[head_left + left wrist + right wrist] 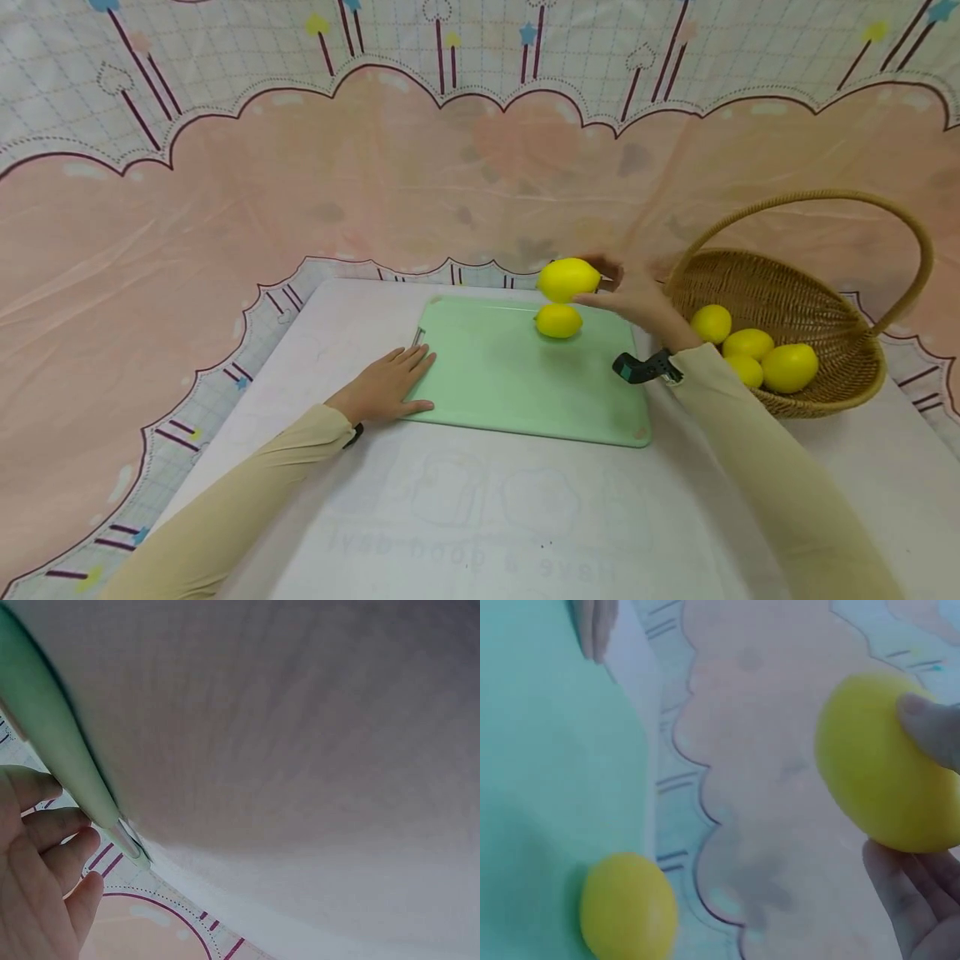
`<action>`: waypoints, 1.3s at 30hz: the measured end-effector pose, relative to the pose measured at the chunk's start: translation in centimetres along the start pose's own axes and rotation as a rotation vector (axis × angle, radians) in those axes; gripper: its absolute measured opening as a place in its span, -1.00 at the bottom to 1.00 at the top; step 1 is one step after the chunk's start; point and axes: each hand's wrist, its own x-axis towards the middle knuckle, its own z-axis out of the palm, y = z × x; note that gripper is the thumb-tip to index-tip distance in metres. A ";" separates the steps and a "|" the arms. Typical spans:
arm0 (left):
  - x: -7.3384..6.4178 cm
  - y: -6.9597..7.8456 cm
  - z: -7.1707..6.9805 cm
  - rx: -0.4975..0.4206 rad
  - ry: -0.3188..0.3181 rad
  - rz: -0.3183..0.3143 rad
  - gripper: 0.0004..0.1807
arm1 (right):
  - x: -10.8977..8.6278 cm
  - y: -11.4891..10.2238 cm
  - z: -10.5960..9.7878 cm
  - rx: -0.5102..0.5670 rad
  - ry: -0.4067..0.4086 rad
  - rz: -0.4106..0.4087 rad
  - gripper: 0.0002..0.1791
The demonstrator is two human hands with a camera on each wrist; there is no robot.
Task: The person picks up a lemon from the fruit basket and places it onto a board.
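Sleeve (787, 475) part-hides wicker basket (765, 283) as right hand (637, 298) grips a lemon (567, 280) near the far edge of the green cutting board (517, 375), left hand (386, 385) spread on its left side, white tabletop (420, 508), peach drape (420, 183) beyond.

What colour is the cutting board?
Pale green; the cutting board shows best in the head view.

The right sleeve (783, 467) is long, plain and pale khaki, and the left sleeve (232, 504), to its left, matches. Just beyond the right sleeve's end sits a black strap (660, 365) with a chunky dark block (639, 368) bearing a small teal patch (625, 371). Well left of the right sleeve, a small dark piece (354, 435) peeps from under the left one.
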 end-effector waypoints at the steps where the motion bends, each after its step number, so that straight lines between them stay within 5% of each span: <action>1: 0.0 0.0 0.0 0.001 0.001 0.000 -0.13 | 0.4 0.2 0.6 0.011 0.004 0.003 -0.37; 19: -0.2 0.0 -0.1 -0.015 -0.020 -0.021 -0.12 | 5.6 3.6 10.6 -0.070 -0.007 0.159 -0.36; 33: -0.1 0.0 0.2 -0.001 -0.005 -0.014 -0.12 | 5.5 5.3 14.4 -0.078 -0.111 0.202 -0.36; 39: -0.1 0.1 0.0 0.013 -0.002 -0.011 -0.13 | 5.4 5.8 15.1 -0.088 -0.069 0.250 -0.37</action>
